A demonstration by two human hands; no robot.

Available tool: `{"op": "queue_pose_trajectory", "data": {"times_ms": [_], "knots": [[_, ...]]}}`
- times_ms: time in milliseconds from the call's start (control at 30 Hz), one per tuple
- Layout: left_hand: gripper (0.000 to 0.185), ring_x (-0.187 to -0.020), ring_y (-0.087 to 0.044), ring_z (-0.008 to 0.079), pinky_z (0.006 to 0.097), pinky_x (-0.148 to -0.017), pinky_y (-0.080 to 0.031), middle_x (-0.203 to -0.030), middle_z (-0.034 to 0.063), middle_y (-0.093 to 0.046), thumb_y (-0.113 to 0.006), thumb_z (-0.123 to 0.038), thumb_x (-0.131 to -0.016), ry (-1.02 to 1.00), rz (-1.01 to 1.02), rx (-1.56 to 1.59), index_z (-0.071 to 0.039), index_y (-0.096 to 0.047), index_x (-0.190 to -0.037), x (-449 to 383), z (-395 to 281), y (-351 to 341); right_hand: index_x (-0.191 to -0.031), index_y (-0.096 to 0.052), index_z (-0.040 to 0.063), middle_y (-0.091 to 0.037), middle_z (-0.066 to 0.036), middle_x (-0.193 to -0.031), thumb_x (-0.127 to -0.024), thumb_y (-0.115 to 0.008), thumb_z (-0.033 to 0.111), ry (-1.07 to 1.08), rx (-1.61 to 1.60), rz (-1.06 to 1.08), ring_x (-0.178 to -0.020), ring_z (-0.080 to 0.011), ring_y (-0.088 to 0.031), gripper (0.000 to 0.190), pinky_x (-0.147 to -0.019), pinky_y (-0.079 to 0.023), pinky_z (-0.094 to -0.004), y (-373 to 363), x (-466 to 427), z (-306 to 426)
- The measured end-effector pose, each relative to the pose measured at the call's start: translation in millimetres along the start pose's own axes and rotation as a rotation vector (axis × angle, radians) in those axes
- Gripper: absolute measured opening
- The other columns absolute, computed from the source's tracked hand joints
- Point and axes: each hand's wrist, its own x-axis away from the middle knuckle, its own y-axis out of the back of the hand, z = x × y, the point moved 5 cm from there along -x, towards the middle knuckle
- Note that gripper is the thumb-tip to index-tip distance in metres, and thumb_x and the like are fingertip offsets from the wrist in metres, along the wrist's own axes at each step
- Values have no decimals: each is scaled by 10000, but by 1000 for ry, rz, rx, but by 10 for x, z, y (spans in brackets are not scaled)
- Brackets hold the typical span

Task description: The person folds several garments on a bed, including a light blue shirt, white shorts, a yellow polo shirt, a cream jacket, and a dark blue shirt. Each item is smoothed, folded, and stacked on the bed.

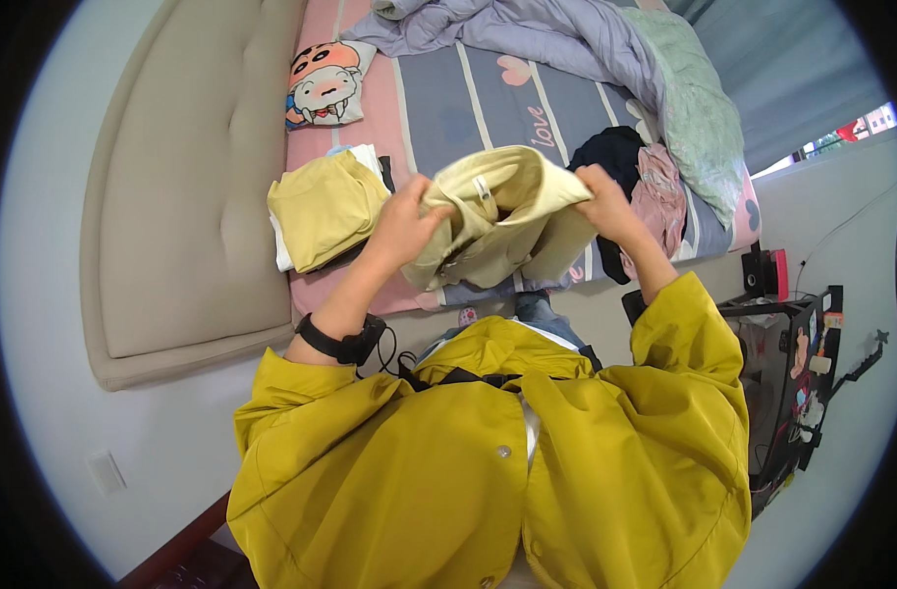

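Observation:
Pale yellow trousers [518,243] hang in the air over the near edge of the bed, waist opening up and a small white label showing inside. My left hand [408,224] grips one side of the waistband. At the opposite side, my right hand [606,202] pinches the waistband, holding it stretched wide. The lower part of the trousers drops out of sight behind the front. Left of my left hand lies a stack of folded clothes with a yellow garment [327,213] on top. Beyond my right hand, a crumpled dark garment [610,154] lies beside a pink garment [658,195].
A striped bed sheet [437,99] covers the bed, with a cartoon pillow [327,85] near the padded headboard [183,191]. A bunched lilac quilt [566,33] lies on the far side. At right stands a black rack [776,375] with small items; a strapped device [341,342] circles my left forearm.

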Motion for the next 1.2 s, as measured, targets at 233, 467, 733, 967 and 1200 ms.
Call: {"op": "queue_pose_trajectory", "data": {"times_ms": [233,467,733,967,1200], "knots": [[270,-651,-561,385,431,-554,-434,-706,180,-556,-640,-169,-795,-242,-420,-125,-17,-433,-881,29,-375,271,-822,-492,22,-546,-78,-704,-719,-509,-83,-102,40,-335,-663,-157,-514,147,-637,-424,-247,832,301,486],[211,-574,-585,285,346,-514,-437,-646,131,-556,-608,-129,-834,-300,-643,91,-18,-438,-890,412,-851,356,-872,-538,10,-575,-97,-793,-672,-516,-125,82,92,-477,-728,-206,-574,242,-683,-454,-261,1302,888,976],[154,-758,-536,156,275,-670,-433,-837,110,-549,-550,-62,-832,-109,18,162,-4,-462,-945,1172,-1168,-350,-847,-576,14,-548,-118,-719,-634,-540,-98,11,47,-183,-645,-276,-569,243,-583,-448,-294,1588,2053,666],[239,-673,-613,289,333,-595,-459,-739,154,-606,-624,-171,-808,-52,93,168,-16,-476,-913,1460,-1772,-901,-804,-592,20,-553,-101,-700,-630,-560,-72,-87,-38,-127,-619,-257,-566,199,-561,-442,-283,2134,2575,385],[213,-703,-614,337,346,-602,-457,-747,187,-602,-587,-163,-824,121,94,177,-20,-448,-898,1455,-2047,-1296,-832,-606,21,-558,-123,-696,-645,-563,-61,-54,-23,-111,-622,-268,-577,209,-577,-452,-299,2372,2547,-91]]}}
